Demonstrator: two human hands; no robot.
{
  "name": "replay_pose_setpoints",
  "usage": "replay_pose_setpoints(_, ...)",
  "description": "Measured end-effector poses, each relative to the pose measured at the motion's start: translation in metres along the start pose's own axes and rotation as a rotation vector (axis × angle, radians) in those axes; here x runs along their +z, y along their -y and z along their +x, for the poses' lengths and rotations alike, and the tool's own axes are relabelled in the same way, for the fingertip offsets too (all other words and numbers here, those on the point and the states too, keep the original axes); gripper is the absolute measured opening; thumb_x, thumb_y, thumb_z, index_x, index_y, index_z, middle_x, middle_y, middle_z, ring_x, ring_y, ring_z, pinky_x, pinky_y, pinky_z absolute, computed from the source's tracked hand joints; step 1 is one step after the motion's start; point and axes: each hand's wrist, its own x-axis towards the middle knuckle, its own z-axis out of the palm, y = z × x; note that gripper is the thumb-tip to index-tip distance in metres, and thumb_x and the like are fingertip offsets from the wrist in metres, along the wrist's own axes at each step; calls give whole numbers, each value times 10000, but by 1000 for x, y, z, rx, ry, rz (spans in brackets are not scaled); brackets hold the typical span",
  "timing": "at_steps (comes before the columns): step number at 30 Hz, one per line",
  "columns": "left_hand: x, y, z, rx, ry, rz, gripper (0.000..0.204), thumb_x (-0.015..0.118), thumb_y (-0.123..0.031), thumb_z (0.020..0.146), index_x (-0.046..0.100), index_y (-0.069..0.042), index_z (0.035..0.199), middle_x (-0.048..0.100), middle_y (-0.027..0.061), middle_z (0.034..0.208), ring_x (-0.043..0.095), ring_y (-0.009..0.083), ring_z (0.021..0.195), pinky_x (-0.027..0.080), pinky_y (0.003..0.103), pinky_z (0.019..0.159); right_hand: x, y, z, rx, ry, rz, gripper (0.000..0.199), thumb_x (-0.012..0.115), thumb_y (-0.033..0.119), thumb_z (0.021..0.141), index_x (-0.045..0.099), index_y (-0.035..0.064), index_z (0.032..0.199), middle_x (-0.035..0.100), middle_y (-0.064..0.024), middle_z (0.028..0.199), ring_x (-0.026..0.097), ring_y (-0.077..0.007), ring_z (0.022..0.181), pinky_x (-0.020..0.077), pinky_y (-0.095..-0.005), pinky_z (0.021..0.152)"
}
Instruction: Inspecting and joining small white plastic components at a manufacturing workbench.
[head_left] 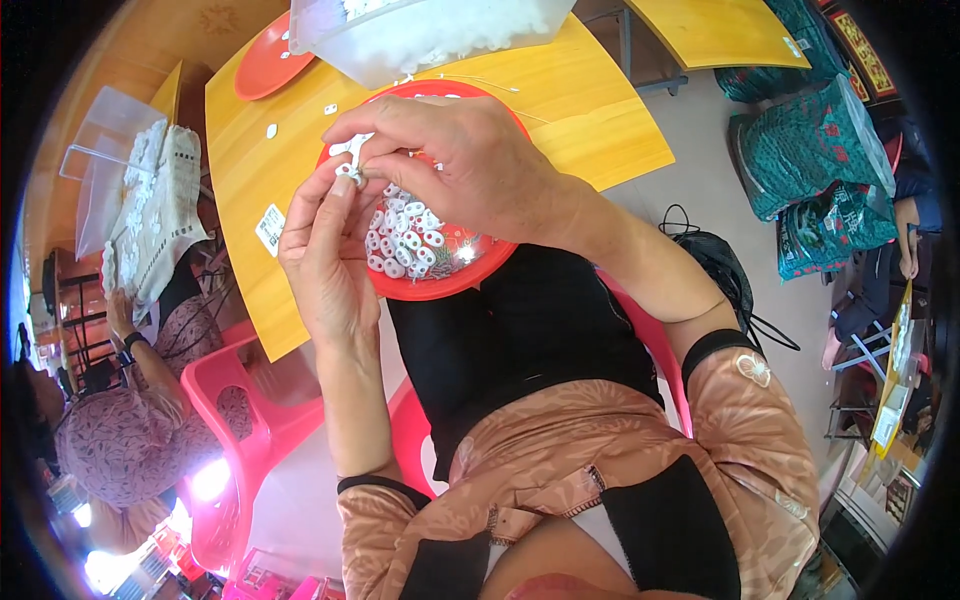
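Over the near left side of a round red basin (445,291), my two hands meet. The thumb and fingers of my left hand (325,235) pinch a small white plastic piece (346,170) with two holes. My right hand (475,150) is closed at the same spot, its thumb and forefinger on a white part (358,146) that touches the piece; whether they are joined I cannot tell. Below my fingers the basin holds a heap of small white oval pieces (405,238), some with red or dark dots, and thin metal-looking bits (450,262) beside them.
A translucent bin (430,55) of white parts stands on the yellow table (600,110) behind the basin, with a red plate (270,62) to its left. Another person (130,430) sits at far left by a pink chair (235,400). Green sacks (810,150) stand at right.
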Motion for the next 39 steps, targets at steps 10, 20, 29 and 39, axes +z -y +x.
replay_pose_setpoints(10, 3, 2, -3, 10, 7, -6, 212, 652, -32, 987, 693, 23, 1188, 728, 143, 1180, 747, 219, 967, 611, 321, 903, -7, 7, 0, -48, 37, -62, 250, 694, 60, 892, 656, 14, 1135, 715, -157, 905, 724, -325, 823, 574, -402, 698)
replay_pose_setpoints(20, 4, 2, -5, -2, 17, -20, 220, 636, -55, 1003, 687, 26, 1201, 728, 146, 1188, 747, 224, 974, 606, 328, 914, -10, 12, 1, -15, 54, -51, 234, 685, 59, 903, 649, 11, 1129, 714, -162, 899, 724, -332, 822, 575, -404, 693)
replay_pose_setpoints(29, 3, 4, -2, -5, 36, -45, 234, 634, -59, 1006, 680, 28, 1218, 731, 145, 1184, 750, 224, 968, 607, 334, 921, -8, 8, -1, 17, 29, -26, 227, 675, 60, 906, 639, 21, 1128, 707, -190, 838, 719, -357, 784, 564, -425, 674)
replay_pose_setpoints(39, 4, 8, -1, 29, 12, -6, 212, 647, -20, 991, 685, 43, 1190, 730, 157, 1172, 751, 219, 937, 618, 318, 891, -6, 3, -3, -5, 39, -53, 276, 669, 40, 884, 633, 12, 1157, 702, -193, 826, 724, -358, 786, 568, -425, 682)
